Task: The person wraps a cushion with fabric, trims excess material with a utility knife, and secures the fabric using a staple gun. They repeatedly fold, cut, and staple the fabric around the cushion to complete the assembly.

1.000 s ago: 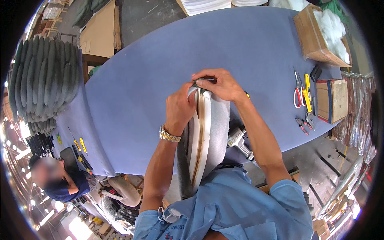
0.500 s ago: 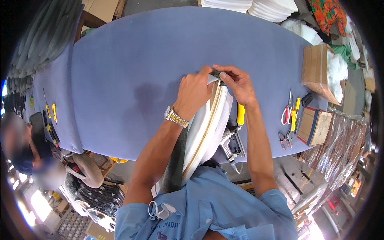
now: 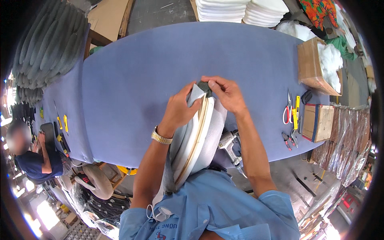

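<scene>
A padded seat panel (image 3: 196, 138), made of a thin wooden board sandwiched with white foam and grey fabric, is held upright on its edge between the person's body and the blue table (image 3: 132, 80). Its top corner is pinched from the left by the left hand (image 3: 180, 110), fingers closed on the grey fabric, and from the right by the right hand (image 3: 226, 94), fingertips pressed narrowly onto the dark fabric fold (image 3: 204, 86). A pneumatic stapler (image 3: 230, 146) lies just beside the panel, and red-handled scissors (image 3: 287, 110) lie well apart on the right.
</scene>
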The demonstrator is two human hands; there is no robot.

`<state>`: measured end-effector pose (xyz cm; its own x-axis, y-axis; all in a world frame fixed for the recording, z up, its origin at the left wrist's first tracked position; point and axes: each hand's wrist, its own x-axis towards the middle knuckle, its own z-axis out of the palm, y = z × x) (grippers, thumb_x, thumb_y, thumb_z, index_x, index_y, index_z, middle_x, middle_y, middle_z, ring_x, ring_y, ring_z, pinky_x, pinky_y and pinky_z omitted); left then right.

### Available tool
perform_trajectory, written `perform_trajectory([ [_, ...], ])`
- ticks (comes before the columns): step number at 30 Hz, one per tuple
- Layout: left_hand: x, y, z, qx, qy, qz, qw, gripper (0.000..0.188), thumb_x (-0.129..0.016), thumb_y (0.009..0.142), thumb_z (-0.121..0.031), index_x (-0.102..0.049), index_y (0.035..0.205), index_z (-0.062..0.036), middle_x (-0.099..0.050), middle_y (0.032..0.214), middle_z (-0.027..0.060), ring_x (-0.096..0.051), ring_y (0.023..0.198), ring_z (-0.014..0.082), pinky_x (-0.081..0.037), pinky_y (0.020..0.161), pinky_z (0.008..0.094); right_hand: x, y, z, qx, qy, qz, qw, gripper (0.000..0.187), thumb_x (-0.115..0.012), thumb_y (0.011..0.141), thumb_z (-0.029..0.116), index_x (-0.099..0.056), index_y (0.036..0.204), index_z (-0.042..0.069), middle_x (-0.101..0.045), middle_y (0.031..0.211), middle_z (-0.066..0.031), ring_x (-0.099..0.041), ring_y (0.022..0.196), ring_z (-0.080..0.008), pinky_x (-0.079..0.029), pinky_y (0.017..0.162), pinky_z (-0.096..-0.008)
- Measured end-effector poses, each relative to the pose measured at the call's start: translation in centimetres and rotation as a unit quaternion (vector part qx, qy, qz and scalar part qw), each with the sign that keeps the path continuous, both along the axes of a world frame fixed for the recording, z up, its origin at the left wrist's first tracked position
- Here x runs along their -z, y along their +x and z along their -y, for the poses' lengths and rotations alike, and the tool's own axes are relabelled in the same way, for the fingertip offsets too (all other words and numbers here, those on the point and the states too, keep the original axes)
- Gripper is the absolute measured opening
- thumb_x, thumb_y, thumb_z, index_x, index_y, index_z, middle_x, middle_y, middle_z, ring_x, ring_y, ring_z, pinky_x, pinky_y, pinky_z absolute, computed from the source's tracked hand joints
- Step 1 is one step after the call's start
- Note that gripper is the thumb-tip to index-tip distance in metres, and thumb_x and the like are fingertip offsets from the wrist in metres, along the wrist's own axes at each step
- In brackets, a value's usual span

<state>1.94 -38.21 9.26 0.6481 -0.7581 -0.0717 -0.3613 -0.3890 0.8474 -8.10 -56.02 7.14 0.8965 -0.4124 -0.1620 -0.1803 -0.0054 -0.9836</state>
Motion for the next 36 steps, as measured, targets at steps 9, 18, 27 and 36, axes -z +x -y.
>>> perform_trajectory([
  [9,1.5,-1.3,1.8,-0.044,-0.006,0.060,0.997,0.034,-0.069,0.088,-0.015,-0.069,0.120,-0.0016,-0.074,0.105,0.0204,-0.073,0.095,0.0366,-0.056,0.082,0.0409,1.3,0.2,-0.5,0.050,-0.021,-0.004,0.999,0.025,-0.073,0.094,0.022,-0.075,0.114,0.006,-0.077,0.108,-0.0082,-0.073,0.096,-0.0177,-0.056,0.090,-0.0316],
  [18,3.5,-1.5,4.2,-0.091,-0.003,0.077,0.993,0.028,-0.073,0.083,-0.018,-0.075,0.109,-0.0076,-0.074,0.091,0.0179,-0.073,0.081,0.0368,-0.057,0.070,0.0426,2.6,-0.1,0.6,0.073,0.033,0.019,0.997,0.021,-0.068,0.098,0.007,-0.072,0.117,0.000,-0.076,0.108,-0.0084,-0.069,0.097,-0.0129,-0.055,0.089,-0.0281],
  [27,3.8,-1.7,4.4,-0.111,0.035,0.066,0.991,0.026,-0.074,0.082,-0.018,-0.075,0.107,-0.0091,-0.075,0.093,0.0168,-0.073,0.084,0.0372,-0.058,0.073,0.0438,2.4,-0.2,0.3,0.073,0.004,0.011,0.997,0.022,-0.065,0.099,0.007,-0.071,0.118,-0.001,-0.075,0.108,-0.0073,-0.068,0.097,-0.0107,-0.055,0.088,-0.0262],
  [36,2.8,0.2,4.1,-0.051,0.046,0.022,0.997,0.029,-0.078,0.080,-0.024,-0.077,0.102,-0.0046,-0.076,0.097,0.0175,-0.074,0.090,0.0354,-0.057,0.079,0.0413,2.7,-0.3,0.4,0.061,-0.033,0.008,0.998,0.023,-0.065,0.099,0.010,-0.072,0.118,-0.001,-0.075,0.101,-0.0067,-0.068,0.093,-0.0115,-0.054,0.085,-0.0274],
])
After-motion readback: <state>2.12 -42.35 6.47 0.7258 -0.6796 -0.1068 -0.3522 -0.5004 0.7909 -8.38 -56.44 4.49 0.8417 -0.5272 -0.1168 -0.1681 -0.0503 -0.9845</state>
